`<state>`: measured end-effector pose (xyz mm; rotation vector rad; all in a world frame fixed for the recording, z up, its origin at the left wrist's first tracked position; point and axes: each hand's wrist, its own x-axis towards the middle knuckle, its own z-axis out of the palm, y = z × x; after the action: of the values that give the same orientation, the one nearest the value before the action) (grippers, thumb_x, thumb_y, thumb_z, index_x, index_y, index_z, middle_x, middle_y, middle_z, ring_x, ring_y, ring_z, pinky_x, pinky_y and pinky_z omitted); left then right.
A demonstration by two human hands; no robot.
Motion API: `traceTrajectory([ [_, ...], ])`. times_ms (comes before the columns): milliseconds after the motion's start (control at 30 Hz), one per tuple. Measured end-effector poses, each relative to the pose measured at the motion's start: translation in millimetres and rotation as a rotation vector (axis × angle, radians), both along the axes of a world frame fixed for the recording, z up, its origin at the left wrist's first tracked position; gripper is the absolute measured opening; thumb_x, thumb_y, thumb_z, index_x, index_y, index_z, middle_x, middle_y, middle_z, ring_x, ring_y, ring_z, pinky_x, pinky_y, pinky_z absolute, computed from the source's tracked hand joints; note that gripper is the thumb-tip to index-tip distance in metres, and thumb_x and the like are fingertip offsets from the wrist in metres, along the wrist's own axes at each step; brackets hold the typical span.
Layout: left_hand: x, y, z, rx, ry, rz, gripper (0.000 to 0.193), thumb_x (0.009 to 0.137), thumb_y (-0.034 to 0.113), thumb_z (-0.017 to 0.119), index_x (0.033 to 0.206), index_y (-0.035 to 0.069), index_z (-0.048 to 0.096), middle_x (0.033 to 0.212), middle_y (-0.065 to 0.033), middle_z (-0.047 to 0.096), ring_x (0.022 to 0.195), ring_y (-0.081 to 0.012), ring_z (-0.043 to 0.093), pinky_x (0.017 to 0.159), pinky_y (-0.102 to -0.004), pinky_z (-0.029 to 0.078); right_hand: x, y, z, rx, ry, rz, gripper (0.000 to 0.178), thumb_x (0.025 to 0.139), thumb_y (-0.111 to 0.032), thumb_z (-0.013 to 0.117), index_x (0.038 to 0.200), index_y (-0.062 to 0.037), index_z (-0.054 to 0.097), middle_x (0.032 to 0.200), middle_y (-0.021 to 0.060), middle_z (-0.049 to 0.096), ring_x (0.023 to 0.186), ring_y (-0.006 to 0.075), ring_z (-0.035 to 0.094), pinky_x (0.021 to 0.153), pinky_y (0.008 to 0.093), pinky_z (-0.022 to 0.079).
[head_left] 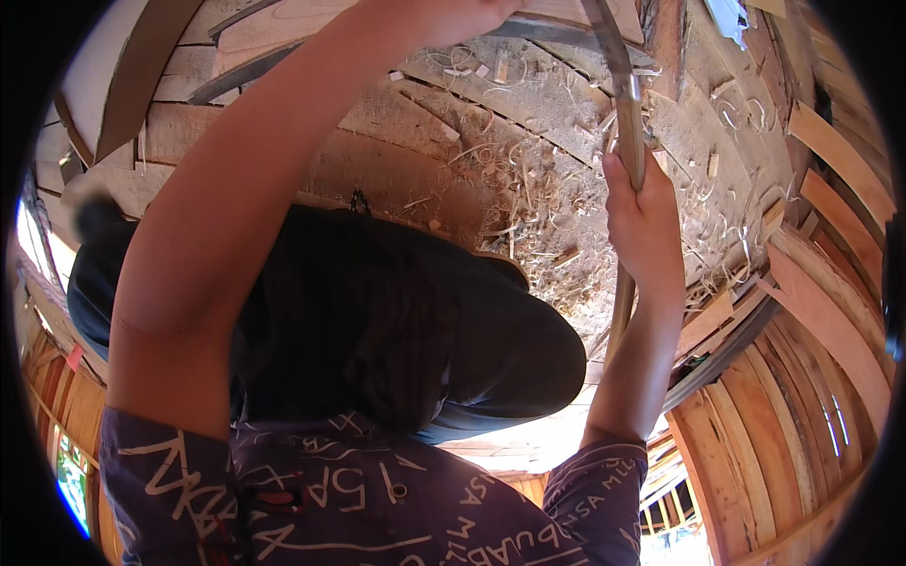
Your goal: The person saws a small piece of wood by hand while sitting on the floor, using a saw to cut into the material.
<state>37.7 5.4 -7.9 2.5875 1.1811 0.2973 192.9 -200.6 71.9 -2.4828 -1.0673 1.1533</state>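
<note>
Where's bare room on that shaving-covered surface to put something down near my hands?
Barest is the smooth brown patch between the left forearm and the shavings. Curls pile thick from there to the right hand, whose grip closes on the metal tool. Curved planks crowd the right edge.

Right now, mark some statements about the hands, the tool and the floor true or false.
1. The right hand grips a long metal tool. True.
2. The left hand is fully in view and empty. False: it runs out past the top edge, so what it holds cannot be told.
3. Wood shavings lie scattered over the floor. True.
4. The planks at the right are painted blue. False: they are bare reddish-brown wood.
5. The person wears a dark brimmed hat. True.
</note>
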Motion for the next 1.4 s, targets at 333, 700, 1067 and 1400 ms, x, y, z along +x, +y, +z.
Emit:
traceTrajectory([
  [333, -4.7, -1.1, 7.5, -0.064, 0.064, 0.034, 0.054, 0.091, 0.044, 0.056, 0.119, -0.001, 0.056, 0.113, -0.0201, 0.065, 0.109, -0.0352, 0.061, 0.099, -0.0544, 0.039, -2.2, -7.9, 14.8, -0.059, 0.029, -0.064, 0.031, 0.101, -0.028, 0.052, 0.109, 0.0011, 0.058, 0.074, 0.0142, 0.057, 0.066, 0.0251, 0.055, 0.066, 0.0381, 0.045],
  [700, 2.1, 0.1, 6.5, -0.044, 0.007, -0.002, 0.056, 0.089, 0.044, 0.058, 0.12, -0.003, 0.056, 0.111, -0.0205, 0.065, 0.108, -0.0354, 0.061, 0.096, -0.0549, 0.04, 5.8, 49.1, -25.5, 0.069, -0.017, 0.032, 0.035, 0.1, -0.03, 0.051, 0.11, 0.0023, 0.058, 0.078, 0.0178, 0.061, 0.071, 0.0306, 0.061, 0.071, 0.0429, 0.047],
  [1067, -0.2, -7.0, -6.2, 0.049, -0.012, 0.012, 0.058, 0.086, 0.046, 0.061, 0.12, -0.001, 0.057, 0.109, -0.0189, 0.066, 0.105, -0.0341, 0.062, 0.096, -0.0555, 0.04, -6.3, 38.5, -30.6, 0.078, 0.022, -0.048, 0.036, 0.1, -0.031, 0.05, 0.108, 0.0033, 0.057, 0.078, 0.018, 0.059, 0.073, 0.0304, 0.06, 0.071, 0.0419, 0.046],
  [1400, -0.2, 0.4, 8.9, -0.109, 0.047, 0.017, 0.058, 0.09, 0.045, 0.057, 0.124, -0.002, 0.055, 0.12, -0.0201, 0.063, 0.114, -0.0343, 0.06, 0.102, -0.0558, 0.037, -9.5, -7.7, 0.9, 0.038, 0.042, -0.122, 0.022, 0.101, -0.029, 0.054, 0.098, -0.0069, 0.055, 0.054, -0.0049, 0.041, 0.042, 0.0043, 0.04, 0.039, 0.0237, 0.032],
])
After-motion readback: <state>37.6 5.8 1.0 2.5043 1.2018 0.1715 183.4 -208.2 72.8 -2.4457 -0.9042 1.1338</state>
